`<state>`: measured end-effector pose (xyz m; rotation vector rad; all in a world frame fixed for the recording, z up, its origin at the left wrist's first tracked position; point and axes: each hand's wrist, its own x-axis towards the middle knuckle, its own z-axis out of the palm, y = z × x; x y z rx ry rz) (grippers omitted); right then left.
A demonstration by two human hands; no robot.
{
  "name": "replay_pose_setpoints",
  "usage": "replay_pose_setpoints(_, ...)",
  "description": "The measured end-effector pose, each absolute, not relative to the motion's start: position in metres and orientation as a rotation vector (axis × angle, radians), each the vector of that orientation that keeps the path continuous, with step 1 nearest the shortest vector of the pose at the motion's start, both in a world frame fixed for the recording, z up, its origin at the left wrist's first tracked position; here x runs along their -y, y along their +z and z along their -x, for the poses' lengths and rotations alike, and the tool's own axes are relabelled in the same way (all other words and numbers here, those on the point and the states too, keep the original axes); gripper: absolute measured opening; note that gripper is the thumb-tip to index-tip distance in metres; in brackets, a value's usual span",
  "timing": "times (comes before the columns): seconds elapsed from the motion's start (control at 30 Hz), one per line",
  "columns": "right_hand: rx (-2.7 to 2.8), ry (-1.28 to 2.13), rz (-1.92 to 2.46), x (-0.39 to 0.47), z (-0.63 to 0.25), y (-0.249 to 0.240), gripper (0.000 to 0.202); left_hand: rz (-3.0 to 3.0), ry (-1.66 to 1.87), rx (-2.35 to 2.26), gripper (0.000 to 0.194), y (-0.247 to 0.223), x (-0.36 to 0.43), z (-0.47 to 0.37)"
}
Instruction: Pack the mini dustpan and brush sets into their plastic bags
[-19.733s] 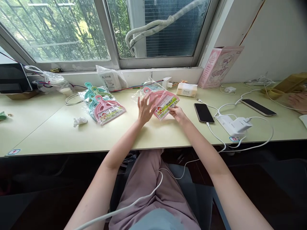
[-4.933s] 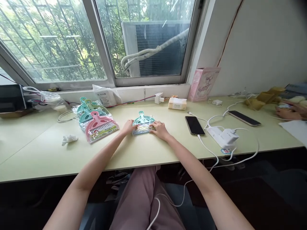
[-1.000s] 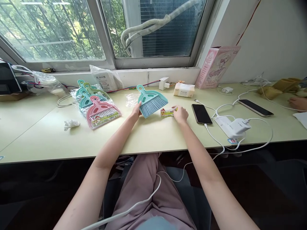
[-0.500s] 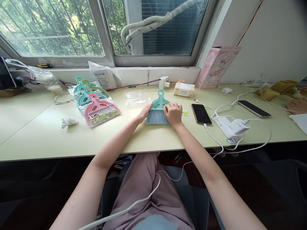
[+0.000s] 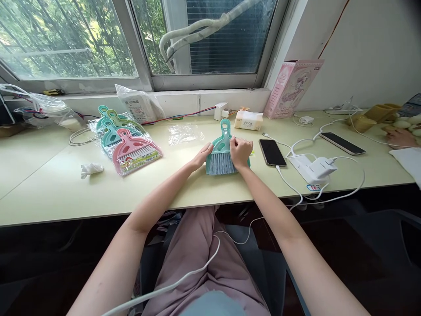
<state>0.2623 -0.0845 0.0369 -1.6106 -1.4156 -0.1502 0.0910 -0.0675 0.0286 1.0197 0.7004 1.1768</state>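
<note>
A teal hand brush (image 5: 219,163) with pale blue-grey bristles sits in front of me over the table, its looped handle pointing to the window. Behind it shows the edge of a teal dustpan (image 5: 249,162). My left hand (image 5: 203,156) holds the left side of the set, thumb on top. My right hand (image 5: 241,152) is closed on the brush's right side, its fingertips hidden. Off to the left lie wrapped brush-and-dustpan sets, a pink one (image 5: 134,149) on top of teal and green ones.
Behind the brush lies a clear plastic wrapper (image 5: 184,134), with a tissue pack (image 5: 248,120) to its right. A phone (image 5: 272,152), a power strip (image 5: 307,170) and white cables fill the right side. Crumpled tissue (image 5: 91,170) lies left. Another person's hand (image 5: 400,138) rests far right.
The brush has tilted slightly and shifted off the dustpan, whose right edge now shows. My right hand has curled from flatter fingers into a grip. The view has turned slightly right.
</note>
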Motion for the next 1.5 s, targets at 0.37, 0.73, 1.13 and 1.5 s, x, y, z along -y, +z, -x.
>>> replay_pose_setpoints(0.37,1.343,-0.269,1.430,0.078,-0.261,0.037,0.051,-1.863,1.151,-0.999,0.023,0.036,0.063,-0.100)
replay_pose_setpoints(0.73,1.544,-0.315,1.485,0.087,-0.249,0.038,0.048,-2.149,1.216,-1.366,0.031,0.041,0.088,-0.098)
replay_pose_setpoints(1.13,1.450,-0.254,1.604,0.091,-0.257,0.038,0.062,-1.812,1.231,-1.767,0.023,0.050,0.015,-0.026)
replay_pose_setpoints(1.5,1.436,-0.180,2.119,0.070,-0.287,0.030,0.046,-2.377,0.376,-1.985,0.042,0.050,0.021,-0.005)
